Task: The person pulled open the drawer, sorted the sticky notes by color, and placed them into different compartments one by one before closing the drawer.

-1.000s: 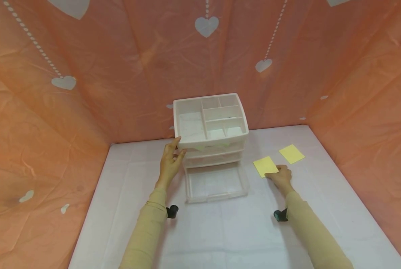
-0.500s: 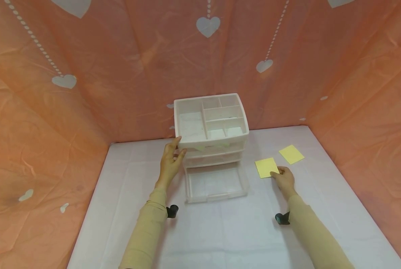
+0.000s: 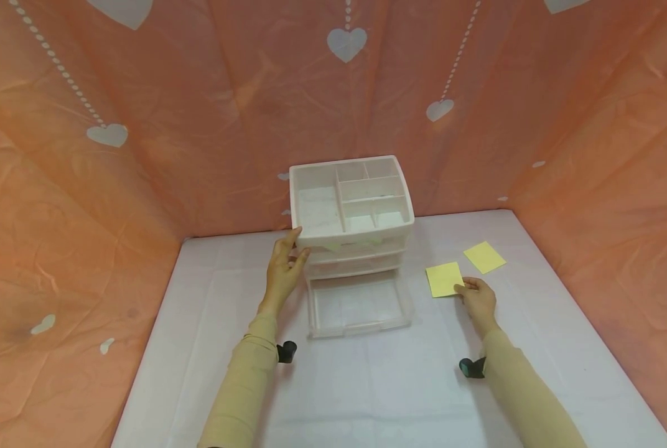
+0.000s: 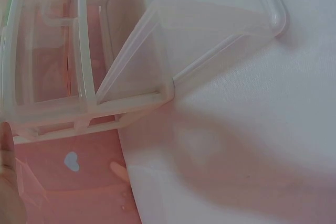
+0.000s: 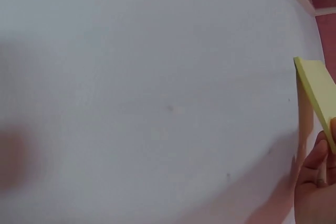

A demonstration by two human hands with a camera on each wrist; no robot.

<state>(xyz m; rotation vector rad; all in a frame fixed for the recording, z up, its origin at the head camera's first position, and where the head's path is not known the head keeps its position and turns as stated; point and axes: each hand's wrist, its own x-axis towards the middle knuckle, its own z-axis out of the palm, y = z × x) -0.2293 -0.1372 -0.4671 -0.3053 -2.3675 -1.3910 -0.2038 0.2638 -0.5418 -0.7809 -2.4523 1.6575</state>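
A white plastic drawer organizer stands at the back of the table, its top divided into compartments and its clear bottom drawer pulled out. My left hand holds the organizer's front left corner, index finger at the top rim and thumb at the front. Seen in the left wrist view, the fingers sit against the frame's edge. With thumb and fingers, my right hand pinches a yellow sticky note pad by its near right corner. In the right wrist view the pad is tilted above the cloth.
A second yellow sticky note pad lies flat behind and to the right of the held one. White cloth covers the table. Orange curtains with white hearts close off the back and both sides.
My right hand has drawn slightly right and toward me, and the held pad has shifted right and turned a little. The left hand and organizer stay put.
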